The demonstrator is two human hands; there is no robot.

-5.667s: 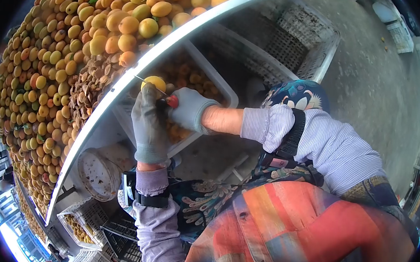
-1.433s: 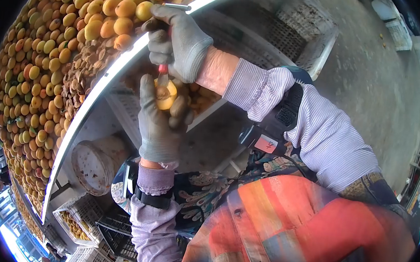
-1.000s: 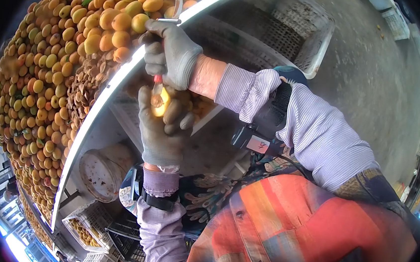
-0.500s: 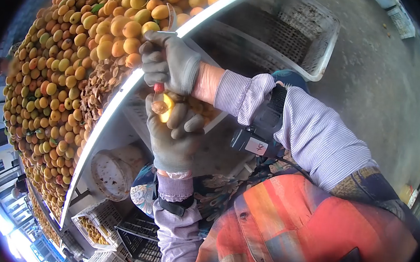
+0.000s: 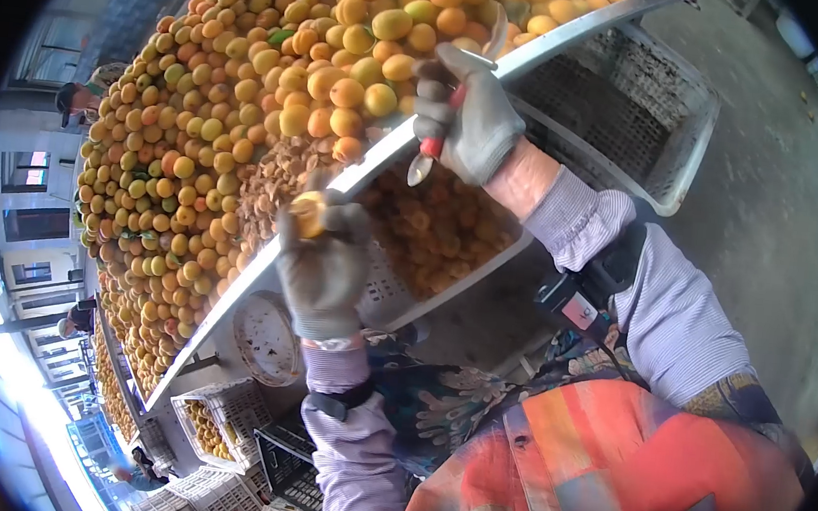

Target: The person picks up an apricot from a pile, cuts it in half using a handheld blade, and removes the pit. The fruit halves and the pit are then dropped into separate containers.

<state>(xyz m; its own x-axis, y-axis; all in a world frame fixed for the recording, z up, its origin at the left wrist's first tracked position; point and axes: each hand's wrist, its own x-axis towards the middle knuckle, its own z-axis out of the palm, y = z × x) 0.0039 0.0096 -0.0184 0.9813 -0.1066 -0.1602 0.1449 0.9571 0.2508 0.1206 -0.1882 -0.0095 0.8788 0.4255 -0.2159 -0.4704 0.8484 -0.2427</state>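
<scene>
My right hand [image 5: 479, 121], in a grey glove, is wrapped round a red-handled knife [image 5: 432, 147]. A curved blade rises from its upper end past the table rim, and a small spoon-shaped metal tip points down. Lower left, my gloved left hand [image 5: 325, 268] is smeared by motion. Its fingertips hold an apricot half [image 5: 308, 215] right at the table's edge, beside a heap of brown pits [image 5: 285, 172]. Whole apricots [image 5: 322, 82] lie piled beyond both hands. Below and between the hands is a crate [image 5: 466, 268] full of apricot halves.
The table's pale metal rim [image 5: 219, 309] runs diagonally between me and the pile. A white plastic crate [image 5: 684, 173] stands on the floor at right. A white bucket [image 5: 265, 340], a crate of fruit [image 5: 209, 423] and a black crate [image 5: 288, 469] stand lower left. People are at far left.
My hands have moved apart. The left, with the apricot half, has gone toward the rim by the pits; the right has drawn away with the knife. The view has shifted, uncovering the crate of halves.
</scene>
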